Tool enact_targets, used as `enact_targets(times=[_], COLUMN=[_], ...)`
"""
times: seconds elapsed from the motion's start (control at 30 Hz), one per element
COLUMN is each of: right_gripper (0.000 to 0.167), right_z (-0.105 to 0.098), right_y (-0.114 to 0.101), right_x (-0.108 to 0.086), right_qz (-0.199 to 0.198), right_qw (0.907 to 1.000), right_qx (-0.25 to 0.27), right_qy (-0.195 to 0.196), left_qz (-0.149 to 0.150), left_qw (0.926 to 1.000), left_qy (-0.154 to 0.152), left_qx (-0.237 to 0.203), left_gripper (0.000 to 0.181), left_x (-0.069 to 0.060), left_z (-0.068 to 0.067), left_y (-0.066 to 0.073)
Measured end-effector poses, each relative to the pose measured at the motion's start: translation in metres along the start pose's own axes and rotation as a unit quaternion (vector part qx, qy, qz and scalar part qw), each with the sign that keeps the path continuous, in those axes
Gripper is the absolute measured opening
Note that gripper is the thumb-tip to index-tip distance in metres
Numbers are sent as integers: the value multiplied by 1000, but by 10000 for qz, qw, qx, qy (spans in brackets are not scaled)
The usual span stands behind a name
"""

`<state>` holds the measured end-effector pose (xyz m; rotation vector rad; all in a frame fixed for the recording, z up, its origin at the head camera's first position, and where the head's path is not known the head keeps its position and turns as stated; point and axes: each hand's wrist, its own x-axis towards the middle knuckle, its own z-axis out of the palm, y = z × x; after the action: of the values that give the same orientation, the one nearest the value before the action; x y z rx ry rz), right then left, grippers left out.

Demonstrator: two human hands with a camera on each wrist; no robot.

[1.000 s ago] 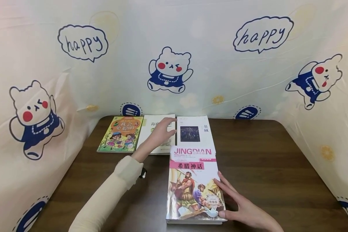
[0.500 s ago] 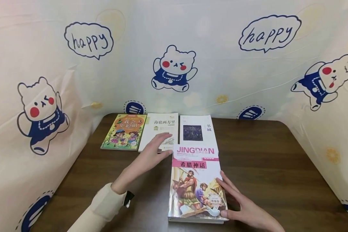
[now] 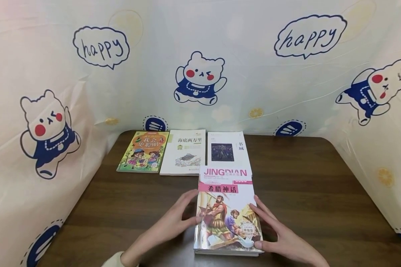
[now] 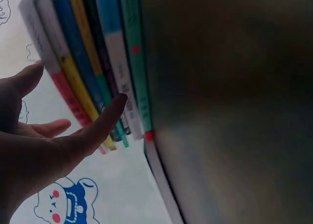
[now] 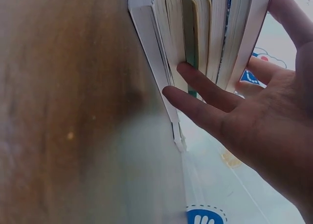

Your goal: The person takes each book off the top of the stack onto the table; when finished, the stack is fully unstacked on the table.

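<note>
A tall stack of books (image 3: 225,207) lies on the table, topped by one with a pink title band and two painted figures in old-style dress. My left hand (image 3: 168,222) is at its left side, thumb near the top cover's edge. The left wrist view has those straight fingers beside the coloured spines (image 4: 83,62). On the opposite side my right hand (image 3: 282,237) touches the stack, thumb at the near right corner. In the right wrist view, its extended fingers lie against the page edges (image 5: 215,38). Neither hand curls round a book.
Behind the stack, a white book with a dark picture (image 3: 222,152) is partly covered by it. To its left lie a white book with a ship drawing (image 3: 183,152) and a colourful children's book (image 3: 143,152). Printed cloth (image 3: 247,74) surrounds the brown table (image 3: 304,185).
My left hand has come back from the far row of books, down to the left side of the stack. The ship-drawing book is now uncovered. My right hand stays at the stack.
</note>
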<state>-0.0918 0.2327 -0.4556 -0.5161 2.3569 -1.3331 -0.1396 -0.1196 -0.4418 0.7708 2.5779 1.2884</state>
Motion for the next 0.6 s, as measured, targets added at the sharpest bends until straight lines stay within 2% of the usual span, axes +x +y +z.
enact_targets(times=[0.1, 0.27, 0.33, 0.47, 0.6], right_gripper=[77, 78, 81, 86, 89], right_z=[1, 2, 4, 9, 12], right_y=[-1, 0, 1, 0, -2], right_x=[0, -1, 0, 2, 4], right_qz=[-136, -808, -887, -615, -110], right_qw=[9998, 9963, 9952, 9957, 9966], right_qx=[-80, 100, 156, -92, -210], right_qy=[101, 281, 373, 691, 786], left_qz=[-182, -203, -192, -195, -213], left_qw=[9994, 9972, 9964, 9948, 9917], left_qy=[-137, -235, -236, -256, -441], left_qx=[-271, -678, -786, -967, -1192], left_gripper=[77, 77, 77, 81, 90], left_x=[-11, -17, -19, -21, -22], left_z=[6, 11, 12, 12, 12], left_y=[-2, -2, -2, -3, -8])
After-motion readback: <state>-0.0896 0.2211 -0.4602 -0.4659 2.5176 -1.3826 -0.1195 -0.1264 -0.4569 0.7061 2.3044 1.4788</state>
